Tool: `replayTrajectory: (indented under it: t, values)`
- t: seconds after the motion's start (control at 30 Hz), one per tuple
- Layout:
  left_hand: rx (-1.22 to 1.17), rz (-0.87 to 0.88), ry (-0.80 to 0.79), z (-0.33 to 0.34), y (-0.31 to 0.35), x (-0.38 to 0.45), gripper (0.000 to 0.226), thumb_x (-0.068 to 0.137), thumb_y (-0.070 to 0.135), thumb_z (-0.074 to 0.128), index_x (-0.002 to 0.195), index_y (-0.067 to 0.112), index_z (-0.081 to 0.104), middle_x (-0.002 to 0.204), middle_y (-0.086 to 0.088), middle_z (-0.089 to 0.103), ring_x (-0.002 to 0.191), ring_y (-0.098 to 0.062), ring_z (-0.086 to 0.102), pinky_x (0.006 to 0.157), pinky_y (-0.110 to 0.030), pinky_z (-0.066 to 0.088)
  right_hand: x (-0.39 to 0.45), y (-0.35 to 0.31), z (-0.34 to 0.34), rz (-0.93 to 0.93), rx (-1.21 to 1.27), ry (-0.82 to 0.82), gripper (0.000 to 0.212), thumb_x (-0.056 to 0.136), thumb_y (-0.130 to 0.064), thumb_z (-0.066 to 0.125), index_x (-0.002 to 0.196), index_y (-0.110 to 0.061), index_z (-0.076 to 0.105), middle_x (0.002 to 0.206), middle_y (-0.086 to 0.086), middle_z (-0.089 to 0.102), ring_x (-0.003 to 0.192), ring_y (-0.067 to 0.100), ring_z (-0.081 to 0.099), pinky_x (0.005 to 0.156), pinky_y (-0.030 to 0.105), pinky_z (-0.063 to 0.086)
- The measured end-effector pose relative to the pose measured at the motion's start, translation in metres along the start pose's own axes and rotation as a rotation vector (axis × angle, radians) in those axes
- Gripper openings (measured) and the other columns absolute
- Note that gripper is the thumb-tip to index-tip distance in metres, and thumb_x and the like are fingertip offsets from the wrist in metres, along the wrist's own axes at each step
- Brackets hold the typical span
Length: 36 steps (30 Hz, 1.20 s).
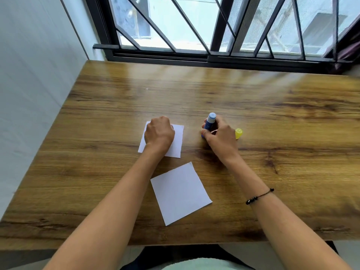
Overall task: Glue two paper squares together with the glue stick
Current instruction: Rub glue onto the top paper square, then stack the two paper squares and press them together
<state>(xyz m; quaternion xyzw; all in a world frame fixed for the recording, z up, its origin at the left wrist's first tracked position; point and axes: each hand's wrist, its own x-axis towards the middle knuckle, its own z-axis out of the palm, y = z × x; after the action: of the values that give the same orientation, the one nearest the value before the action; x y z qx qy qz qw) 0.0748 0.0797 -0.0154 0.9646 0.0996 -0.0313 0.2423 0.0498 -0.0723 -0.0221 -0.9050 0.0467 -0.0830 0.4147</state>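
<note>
Against a pale wall (35, 78) at left, the wooden counter (272, 172), its left edge running diagonally toward the near corner, its far edge butting a barred window (214, 26). Broad bare wood on the far half and out to the right; less room along the near edge.

Left of centre, a white paper square (178, 137) lying flat, partly under the left hand (159, 133). Knuckles up, fingers curled under in a loose fist, pressing on the sheet; fingertips hidden, so cannot tell whether anything is pinched. Forearm stretched in from the near left.

Nearer the body and slightly right, a second paper square (180, 192), turned at an angle, apart from the first and from both hands.

Right of centre, the right hand (221, 137), fingers closed round a blue glue stick (210, 121) held nearly upright, top end tilted away, base at the counter. Just beside that hand, at its right, a yellow cap (238, 133) standing on the wood. On the right forearm, a thin black bracelet (259, 196).
</note>
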Motion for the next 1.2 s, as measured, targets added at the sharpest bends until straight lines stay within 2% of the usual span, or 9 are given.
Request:
replayTrajectory:
  t: [0.1,0.2,0.3,0.4,0.57,0.67,0.8,1.1,1.2]
  values:
    - [-0.13,-0.06,-0.009,0.002,-0.005,0.003,0.03,0.084,0.012,0.042,0.055,0.004,0.04,0.076,-0.022,0.064,0.078,-0.041,0.064,0.064,-0.036,0.048,0.0,0.001,-0.001,-0.003,-0.028,-0.011,0.027,0.076,-0.014,0.066,0.101,-0.006,0.057,0.096,0.013,0.065,0.083,0.029,0.062,0.065,0.018,0.042]
    - [-0.154,-0.077,-0.064,0.004,-0.009,-0.001,0.024,0.079,0.012,0.046,0.062,-0.002,0.055,0.071,-0.019,0.065,0.076,-0.034,0.065,0.06,-0.03,0.045,-0.001,-0.004,-0.007,-0.017,-0.044,-0.015,0.036,0.075,-0.016,0.068,0.109,-0.01,0.056,0.097,0.011,0.064,0.093,0.03,0.057,0.078,0.031,0.043]
    - [-0.112,-0.037,-0.132,0.001,-0.009,-0.005,0.02,0.078,0.008,0.048,0.079,-0.004,0.064,0.078,-0.017,0.063,0.086,-0.033,0.063,0.063,-0.03,0.041,-0.002,-0.011,-0.016,-0.031,-0.056,-0.036,0.049,0.076,-0.019,0.069,0.121,-0.011,0.051,0.105,0.008,0.061,0.101,0.03,0.052,0.087,0.036,0.042]
    - [-0.029,0.063,-0.128,-0.001,-0.01,-0.011,0.022,0.084,0.009,0.051,0.102,0.001,0.062,0.106,-0.018,0.059,0.105,-0.033,0.055,0.078,-0.032,0.04,-0.006,-0.019,-0.027,-0.078,-0.081,-0.009,0.059,0.076,-0.024,0.07,0.128,-0.011,0.044,0.109,0.007,0.059,0.103,0.028,0.05,0.091,0.04,0.042]
    - [0.145,0.223,-0.082,-0.006,-0.022,-0.022,0.031,0.086,0.007,0.048,0.114,0.015,0.056,0.122,-0.015,0.042,0.121,-0.034,0.033,0.095,-0.039,0.038,-0.036,-0.04,-0.041,-0.19,0.02,0.164,0.03,0.081,-0.02,0.065,0.108,-0.013,0.055,0.081,0.0,0.059,0.07,0.015,0.052,0.068,0.026,0.044]
    - [0.123,0.233,-0.118,-0.01,-0.026,-0.024,0.032,0.086,0.01,0.05,0.117,0.018,0.053,0.123,-0.014,0.042,0.12,-0.032,0.034,0.097,-0.037,0.037,-0.053,-0.04,-0.031,-0.186,-0.061,-0.063,0.012,0.083,-0.013,0.061,0.095,-0.01,0.064,0.08,0.003,0.066,0.066,0.013,0.054,0.063,0.019,0.044]
    - [0.131,0.218,-0.112,-0.012,-0.027,-0.027,0.032,0.087,0.019,0.055,0.119,0.016,0.051,0.124,-0.016,0.042,0.12,-0.032,0.035,0.097,-0.035,0.035,-0.063,-0.027,-0.005,-0.216,-0.318,-0.356,0.02,0.086,-0.014,0.058,0.104,-0.009,0.063,0.097,0.007,0.063,0.086,0.017,0.054,0.075,0.022,0.042]
    - [0.067,0.199,-0.094,-0.014,-0.037,-0.034,0.033,0.086,0.019,0.058,0.117,0.013,0.051,0.121,-0.016,0.04,0.104,-0.032,0.049,0.086,-0.035,0.04,-0.071,-0.031,0.007,-0.272,-0.515,-0.415,0.015,0.089,-0.012,0.05,0.102,-0.007,0.055,0.105,0.01,0.051,0.089,0.015,0.036,0.078,0.025,0.035]
    - [0.056,0.208,-0.088,-0.013,-0.04,-0.036,0.034,0.086,0.018,0.058,0.119,0.013,0.051,0.121,-0.016,0.04,0.103,-0.032,0.049,0.087,-0.036,0.041,-0.075,-0.033,0.006,-0.253,-0.522,-0.394,0.021,0.089,-0.013,0.052,0.108,-0.008,0.051,0.11,0.01,0.051,0.095,0.019,0.042,0.081,0.025,0.037]
